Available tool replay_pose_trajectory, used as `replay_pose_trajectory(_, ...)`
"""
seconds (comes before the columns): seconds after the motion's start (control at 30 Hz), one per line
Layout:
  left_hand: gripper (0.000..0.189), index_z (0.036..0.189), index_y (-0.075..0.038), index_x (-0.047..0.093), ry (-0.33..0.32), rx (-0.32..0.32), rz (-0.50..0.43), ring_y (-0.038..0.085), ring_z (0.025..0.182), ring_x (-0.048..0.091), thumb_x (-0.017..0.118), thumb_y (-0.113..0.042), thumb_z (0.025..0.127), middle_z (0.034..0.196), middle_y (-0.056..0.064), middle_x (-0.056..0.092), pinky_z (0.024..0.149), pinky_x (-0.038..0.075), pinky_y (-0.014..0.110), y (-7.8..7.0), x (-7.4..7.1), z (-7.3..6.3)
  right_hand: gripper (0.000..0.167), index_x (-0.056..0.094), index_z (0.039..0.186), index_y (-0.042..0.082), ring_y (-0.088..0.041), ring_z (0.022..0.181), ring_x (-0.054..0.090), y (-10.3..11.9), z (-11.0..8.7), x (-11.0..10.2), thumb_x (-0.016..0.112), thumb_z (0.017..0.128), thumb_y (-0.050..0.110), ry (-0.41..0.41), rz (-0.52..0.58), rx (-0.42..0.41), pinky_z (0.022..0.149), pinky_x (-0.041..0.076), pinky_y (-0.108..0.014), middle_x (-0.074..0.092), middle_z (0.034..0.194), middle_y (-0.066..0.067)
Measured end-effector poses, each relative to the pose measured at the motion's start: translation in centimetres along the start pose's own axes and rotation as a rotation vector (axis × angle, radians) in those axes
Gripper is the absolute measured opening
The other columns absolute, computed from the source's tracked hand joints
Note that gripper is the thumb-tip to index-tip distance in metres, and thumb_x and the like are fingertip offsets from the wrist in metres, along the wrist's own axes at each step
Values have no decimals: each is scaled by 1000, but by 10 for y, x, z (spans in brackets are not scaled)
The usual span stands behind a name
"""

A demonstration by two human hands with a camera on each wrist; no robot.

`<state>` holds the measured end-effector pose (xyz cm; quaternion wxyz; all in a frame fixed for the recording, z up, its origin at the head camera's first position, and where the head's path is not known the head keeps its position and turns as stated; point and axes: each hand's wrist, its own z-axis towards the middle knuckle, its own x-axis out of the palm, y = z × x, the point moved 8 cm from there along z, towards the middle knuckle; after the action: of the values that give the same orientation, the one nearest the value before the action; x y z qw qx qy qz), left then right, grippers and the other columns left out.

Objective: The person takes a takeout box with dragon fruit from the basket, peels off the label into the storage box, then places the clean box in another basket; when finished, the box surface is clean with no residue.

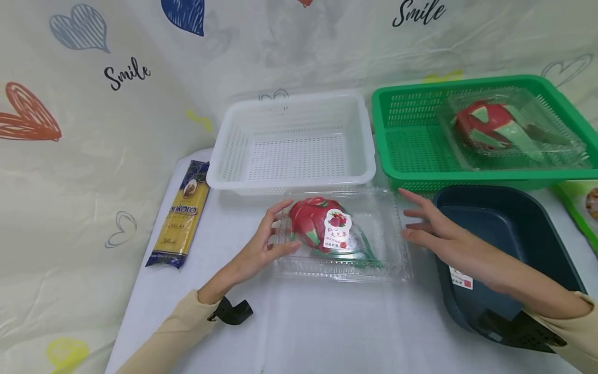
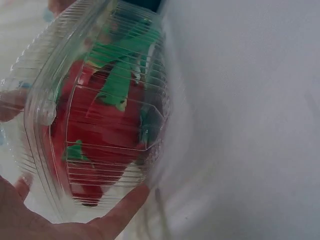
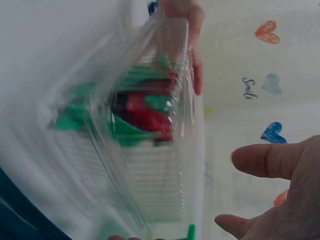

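A clear plastic clamshell box [image 1: 385, 228] lies on the white cloth, in front of the white basket. Inside it is a red and green dragon fruit [image 1: 306, 221], and a white label [image 1: 337, 228] with red print shows over the fruit. My left hand [image 1: 257, 249] grips the box's left end, thumb at the front and fingers toward the back. In the left wrist view, the thumb [image 2: 122, 212] presses against the ribbed plastic side. To the right of the box, my right hand [image 1: 448, 234] is spread and holds nothing, with its fingertips close to the box's edge.
Behind the box stands a white basket [image 1: 291, 184]. A green basket [image 1: 411, 176] at the right holds another boxed dragon fruit [image 1: 486, 124]. Beneath my right forearm sits a dark blue tub [image 1: 504, 218] with a label. A yellow pasta packet [image 1: 182, 218] lies left; a green package [image 1: 576, 205] shows far right.
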<state>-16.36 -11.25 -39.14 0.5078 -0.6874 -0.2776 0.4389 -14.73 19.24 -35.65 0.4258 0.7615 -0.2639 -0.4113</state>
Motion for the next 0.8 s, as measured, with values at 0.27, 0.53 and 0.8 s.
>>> replay_pose_trajectory(0.27, 82, 165, -20, 27, -150, 83, 432, 40, 144, 38, 70, -37, 97, 161, 18, 25, 104, 51, 59, -22, -2, -13, 63, 34, 162, 18, -46, 138, 43, 31, -9, -19, 63, 107, 24, -135, -253, -156, 105, 51, -42, 29, 161, -15)
replay_pose_trajectory(0.53, 79, 155, -6, 40, -241, 502, 900, 38, 152, 31, 79, -29, 90, 163, 23, 25, 105, 54, 48, -68, 1, -17, 59, 46, 155, 14, -44, 131, 50, 66, 2, 0, 71, 101, 18, -100, -304, -280, 91, 55, -66, 44, 151, -14)
replay_pose_trajectory(0.8, 76, 161, -6, 36, -47, 637, 946, 33, 158, 21, 68, -33, 97, 166, 17, 32, 127, 24, 48, -75, 15, -1, 55, 56, 144, 5, -37, 121, 61, 92, 27, 17, 78, 95, 19, -40, -330, -408, 93, 57, -59, 57, 142, -15)
